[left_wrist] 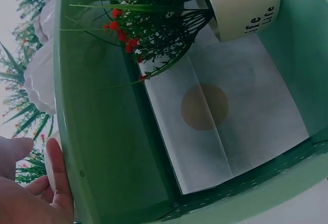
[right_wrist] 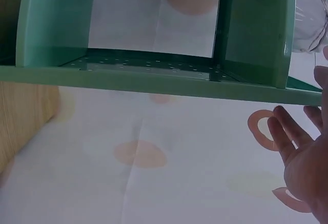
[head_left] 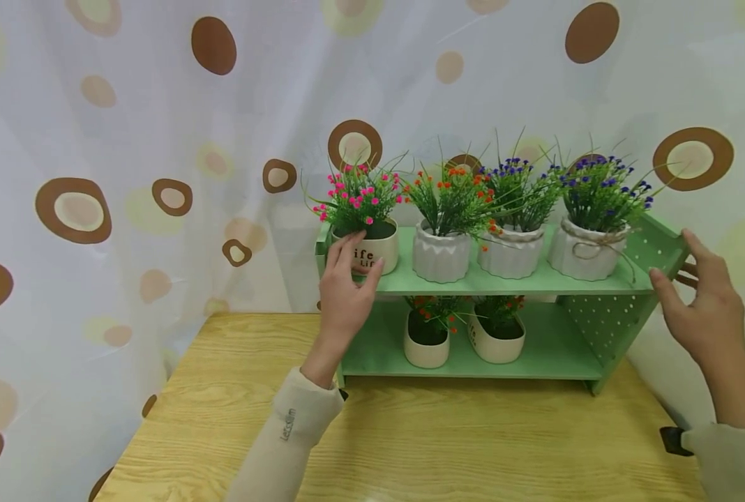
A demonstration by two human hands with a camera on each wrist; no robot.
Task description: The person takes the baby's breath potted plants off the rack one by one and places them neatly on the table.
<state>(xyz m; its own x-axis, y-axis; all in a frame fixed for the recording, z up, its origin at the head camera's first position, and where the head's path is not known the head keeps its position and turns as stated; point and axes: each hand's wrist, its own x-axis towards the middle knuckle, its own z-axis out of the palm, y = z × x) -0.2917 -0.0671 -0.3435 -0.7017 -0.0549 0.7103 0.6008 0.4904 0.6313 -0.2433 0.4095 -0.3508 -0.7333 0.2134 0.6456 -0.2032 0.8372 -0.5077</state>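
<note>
A green two-tier shelf [head_left: 510, 284] stands on the wooden table. At its upper left end, my left hand [head_left: 345, 296] touches the front of a cream flowerpot [head_left: 384, 245] with pink flowers, its fingers fairly straight and partly covering the lettering. My right hand [head_left: 711, 307] holds the shelf's right side panel [head_left: 669, 254], thumb at the front edge and fingers along the outer side. Between the hands, a white pot [head_left: 441, 251] with orange flowers, a white pot [head_left: 512, 252] with purple flowers and a twine-tied white pot [head_left: 586, 251] stand in a row.
On the lower tier are two cream pots, one upright [head_left: 427, 351] and one tilted [head_left: 499, 341], both with red-orange flowers. The wooden table [head_left: 460, 432] extends in front and to the left. A patterned curtain [head_left: 159, 139] hangs close behind the shelf.
</note>
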